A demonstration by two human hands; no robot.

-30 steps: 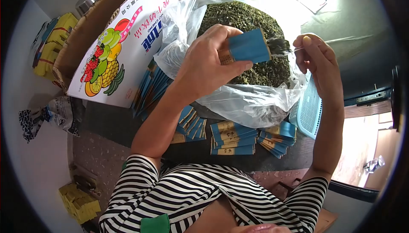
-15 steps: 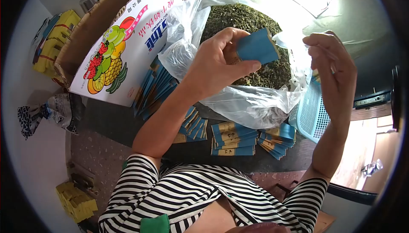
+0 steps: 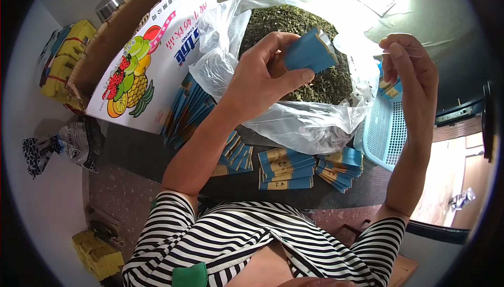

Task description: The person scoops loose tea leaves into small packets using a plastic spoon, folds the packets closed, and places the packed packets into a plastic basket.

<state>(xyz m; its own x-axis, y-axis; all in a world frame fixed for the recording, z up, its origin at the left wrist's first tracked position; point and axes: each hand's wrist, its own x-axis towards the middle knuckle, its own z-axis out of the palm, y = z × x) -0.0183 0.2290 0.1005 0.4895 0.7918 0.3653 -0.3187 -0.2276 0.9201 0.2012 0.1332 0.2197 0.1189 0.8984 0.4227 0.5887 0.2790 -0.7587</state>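
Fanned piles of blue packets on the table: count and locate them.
4 piles: one beside the printed box, one partly behind the left forearm, one in front of the bag, one near the blue basket. The forearm may hide more.

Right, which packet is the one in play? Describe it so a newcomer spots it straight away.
Find the big clear plastic bag of dark green leaves. Above the leaves, the left hand grips one blue packet. Unlike the packets fanned out on the dark table, it is held up, its mouth gaping toward the right hand.
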